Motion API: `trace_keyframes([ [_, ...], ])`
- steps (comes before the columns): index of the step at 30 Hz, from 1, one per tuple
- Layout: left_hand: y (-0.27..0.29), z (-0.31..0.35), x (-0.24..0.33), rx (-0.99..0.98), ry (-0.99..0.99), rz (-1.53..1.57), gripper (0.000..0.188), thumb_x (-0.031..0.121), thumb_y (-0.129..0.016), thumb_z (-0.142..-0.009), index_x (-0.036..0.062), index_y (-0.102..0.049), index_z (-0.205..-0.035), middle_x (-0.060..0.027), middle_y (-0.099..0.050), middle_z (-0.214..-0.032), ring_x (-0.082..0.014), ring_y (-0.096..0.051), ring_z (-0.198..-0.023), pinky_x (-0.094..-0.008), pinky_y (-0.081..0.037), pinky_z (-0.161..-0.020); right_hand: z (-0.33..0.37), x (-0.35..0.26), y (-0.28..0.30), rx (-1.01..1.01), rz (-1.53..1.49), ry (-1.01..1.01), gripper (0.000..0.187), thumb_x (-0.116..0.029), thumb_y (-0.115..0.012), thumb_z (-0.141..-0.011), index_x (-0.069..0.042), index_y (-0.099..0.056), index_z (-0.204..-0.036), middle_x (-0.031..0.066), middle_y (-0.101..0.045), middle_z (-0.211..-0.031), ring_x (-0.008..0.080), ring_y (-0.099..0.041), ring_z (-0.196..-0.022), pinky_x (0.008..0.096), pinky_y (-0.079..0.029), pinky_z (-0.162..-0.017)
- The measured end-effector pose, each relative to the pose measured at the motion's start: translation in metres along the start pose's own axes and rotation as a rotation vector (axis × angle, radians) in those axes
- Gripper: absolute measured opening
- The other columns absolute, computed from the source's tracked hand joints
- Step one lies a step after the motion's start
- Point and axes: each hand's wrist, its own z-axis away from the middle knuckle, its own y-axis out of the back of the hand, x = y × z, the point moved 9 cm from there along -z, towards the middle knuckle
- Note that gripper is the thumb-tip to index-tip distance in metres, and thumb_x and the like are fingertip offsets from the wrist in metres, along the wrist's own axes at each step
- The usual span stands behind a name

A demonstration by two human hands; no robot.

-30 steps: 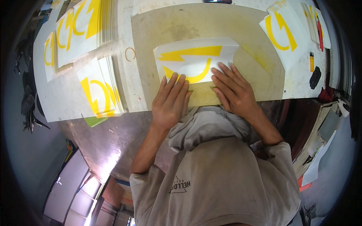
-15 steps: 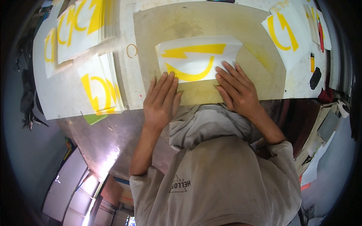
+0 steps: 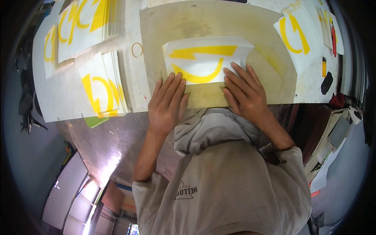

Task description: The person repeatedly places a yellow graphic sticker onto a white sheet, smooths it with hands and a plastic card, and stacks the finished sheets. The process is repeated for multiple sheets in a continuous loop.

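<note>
A white sheet (image 3: 196,66) with a yellow curved stroke and a yellow pointed bar lies on a large tan board (image 3: 164,23) at the table's near edge. My left hand (image 3: 167,96) rests flat on the sheet's near left corner, fingers stretched out. At the near right corner lies my right hand (image 3: 246,89), palm down with fingers extended. Neither hand grips anything. The fingertips cover small parts of the sheet's near edge, and its far edge looks slightly raised.
Stacks of yellow-marked sheets (image 3: 82,35) stand at the far left, with another stack (image 3: 100,86) nearer. On the right lie more printed sheets (image 3: 291,35), a red pen-like tool (image 3: 333,39), a yellow lighter (image 3: 324,66) and a black object (image 3: 326,82). A rubber band (image 3: 137,49) lies left of the board.
Almost nothing differs. Both hands stay on the sheet's near corners, and the whole view has shifted very slightly.
</note>
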Motion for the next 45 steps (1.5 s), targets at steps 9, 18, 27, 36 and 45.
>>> trace_keyframes([
  [9,-0.002,-0.002,-0.001,0.01,-0.028,-0.018,0.037,0.009,-0.072,-0.09,-0.0008,-0.071,-0.126,-0.0176,-0.068,-0.136,-0.0355,-0.062,-0.131,-0.0515,-0.045,-0.114,-0.022,-0.023,-0.029,-0.029,-0.084,0.085,0.035,-0.023,-0.078,-0.088,-0.005,-0.073,-0.117,0.0071,-0.065,-0.138,0.0311,-0.048,-0.144,0.0604,-0.036,-0.119],
  [18,-0.002,0.0,-0.002,0.001,-0.007,0.0,0.038,0.011,-0.074,-0.09,0.0008,-0.071,-0.126,-0.0152,-0.068,-0.137,-0.0354,-0.059,-0.135,-0.0519,-0.043,-0.116,0.02,0.023,0.01,-0.049,0.005,-0.08,0.037,-0.024,-0.079,-0.088,-0.008,-0.073,-0.121,0.0047,-0.064,-0.141,0.0313,-0.051,-0.142,0.0606,-0.034,-0.12],
  [27,-0.038,-0.017,0.05,-0.147,-0.004,-0.092,0.067,0.039,-0.07,-0.096,0.0022,-0.052,-0.149,-0.0216,-0.042,-0.161,-0.0401,-0.039,-0.15,-0.0576,-0.027,-0.122,0.018,0.022,0.009,-0.045,0.017,-0.074,0.038,-0.024,-0.078,-0.089,-0.007,-0.072,-0.122,0.0044,-0.062,-0.144,0.0322,-0.05,-0.143,0.0628,-0.031,-0.12],
  [36,-0.057,-0.022,0.059,-0.158,-0.005,-0.011,0.075,0.046,-0.065,-0.097,-0.0029,-0.048,-0.151,-0.0219,-0.043,-0.161,-0.0392,-0.036,-0.152,-0.0582,-0.026,-0.122,0.036,0.037,0.036,0.032,0.191,-0.194,0.039,-0.029,-0.084,-0.084,-0.012,-0.075,-0.118,0.0024,-0.071,-0.129,0.0322,-0.055,-0.137,0.0639,-0.029,-0.119],
  [45,-0.049,-0.026,0.063,-0.1,0.001,-0.044,0.064,0.04,-0.069,-0.095,-0.002,-0.059,-0.142,-0.0206,-0.051,-0.153,-0.039,-0.048,-0.138,-0.0571,-0.033,-0.119,-0.095,0.004,0.025,0.148,0.054,0.108,0.025,-0.023,-0.08,-0.085,-0.009,-0.074,-0.105,0.0062,-0.072,-0.101,0.0275,-0.064,-0.108,0.0592,-0.034,-0.117],
])
